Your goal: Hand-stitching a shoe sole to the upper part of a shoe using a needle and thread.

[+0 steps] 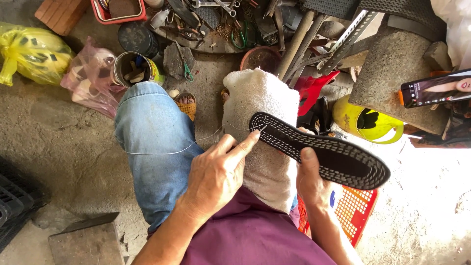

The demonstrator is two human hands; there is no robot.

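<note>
The left hand [216,172] lies nearest, over the purple-clad lap, its forefinger stretched out and the thumb alongside it, the two fingertips [252,137] pinched close at the heel end of a black shoe sole [319,154]; whether a needle sits between them is too small to tell. A thin pale thread [167,149] runs from that spot leftward across the blue-jeaned knee [152,142]. The right hand [311,179] grips the sole from beneath, thumb pressed on its near edge, the other fingers hidden under it. The sole rests across a white towel [265,122] draped over the other knee. Pale stitch marks line the whole visible rim, so the sewing looks well advanced, though which stitches are fresh cannot be told; the thread being loose suggests work remains at the heel end. Farther off lie a yellow jug [368,125], a tin can [132,68] and piled tools [230,19].
</note>
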